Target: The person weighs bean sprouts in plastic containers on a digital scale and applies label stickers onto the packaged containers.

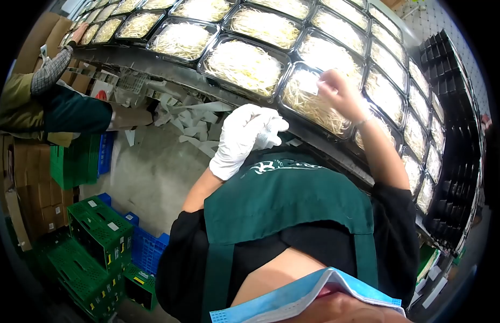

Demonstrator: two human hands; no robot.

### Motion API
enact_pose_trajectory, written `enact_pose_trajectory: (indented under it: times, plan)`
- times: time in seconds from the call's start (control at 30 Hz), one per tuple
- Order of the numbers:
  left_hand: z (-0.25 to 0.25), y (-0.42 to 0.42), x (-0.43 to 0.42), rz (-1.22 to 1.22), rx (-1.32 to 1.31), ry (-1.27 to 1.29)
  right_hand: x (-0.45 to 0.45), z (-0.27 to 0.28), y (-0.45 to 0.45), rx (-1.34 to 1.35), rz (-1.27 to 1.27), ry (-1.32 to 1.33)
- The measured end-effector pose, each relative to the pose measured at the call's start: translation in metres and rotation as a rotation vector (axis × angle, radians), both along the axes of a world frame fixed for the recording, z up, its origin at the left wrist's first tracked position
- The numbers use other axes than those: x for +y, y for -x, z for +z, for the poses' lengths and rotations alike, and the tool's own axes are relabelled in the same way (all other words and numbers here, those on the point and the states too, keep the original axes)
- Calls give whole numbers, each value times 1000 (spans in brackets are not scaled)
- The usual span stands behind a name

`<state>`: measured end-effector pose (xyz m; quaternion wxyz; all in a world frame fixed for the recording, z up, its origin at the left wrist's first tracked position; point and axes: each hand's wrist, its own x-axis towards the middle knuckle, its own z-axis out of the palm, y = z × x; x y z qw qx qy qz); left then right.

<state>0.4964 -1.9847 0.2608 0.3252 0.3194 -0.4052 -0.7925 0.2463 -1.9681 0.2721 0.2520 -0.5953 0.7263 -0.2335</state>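
Observation:
My right hand (341,96) is bare and hovers over a black tray of bean sprouts (314,105). Its fingers are bent together, with a small white label (309,83) at their tips, just over the sprouts. A white glove covers my left hand (249,134), which is closed in front of my apron beside the table edge. What lies inside its curled fingers is hidden. To the left of my right hand sits another sprout tray (243,65), without a visible label.
Rows of sprout trays (266,26) fill the table. Stacked black trays (449,129) stand at the right. A co-worker's arm (56,70) reaches in at far left. Paper strips (190,121) litter the floor; green crates (99,231) and a blue crate (147,247) are lower left.

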Motion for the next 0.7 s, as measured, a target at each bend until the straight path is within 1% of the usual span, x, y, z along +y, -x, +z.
enact_pose_trajectory:
  times: [0.03,0.07,0.13,0.17,0.2,0.23,0.27,0.3,0.33,0.37,0.4,0.43,0.47,0.5,0.53,0.57,0.6,0.63,0.67,0.7]
  plan:
    - [-1,7,1,18,-30,69,7,14,-19,-100,153,65]
    - [-1,9,0,10,6,132,13,26,-38,-199,303,137]
    - [-6,22,2,127,-178,475,21,26,-59,-252,323,187]
    - [1,22,-1,-7,-179,233,19,25,-51,-203,346,262]
    - [1,26,0,-5,-184,235,14,24,-40,-155,371,336]
    - [-1,30,0,2,-100,195,2,25,-25,-205,346,361]
    - [-3,34,0,11,-15,154,-19,18,-3,-244,226,249]
    - [-12,32,-3,-17,-53,216,-43,23,18,-259,41,9]
    - [-12,30,-4,-14,-57,215,-70,4,48,-129,-4,86]
    - [-11,28,-3,-37,45,148,-87,-13,66,-183,-41,199]
    - [-10,27,-4,-59,148,85,-99,-13,70,83,-135,78]
    - [-11,31,-4,-36,-52,60,-104,-19,69,272,-107,88]
    - [-12,31,-6,-30,-55,61,-107,-26,65,460,-78,96]
    - [-13,29,-9,-73,-61,109,-108,-33,61,609,-28,219]
    - [-14,27,-11,-116,-66,157,-108,-33,67,607,-24,220]
    - [-14,25,-12,-113,-58,70,-102,-24,68,713,-54,184]
    - [-10,25,-11,-113,-61,66,-97,-20,71,817,-86,144]
    - [-3,27,-10,-68,29,31,-94,-26,86,879,-90,138]
    - [2,30,-10,-22,123,-1,-90,-22,84,880,-91,138]
    - [1,36,-9,27,117,29,-82,-13,74,518,-88,26]
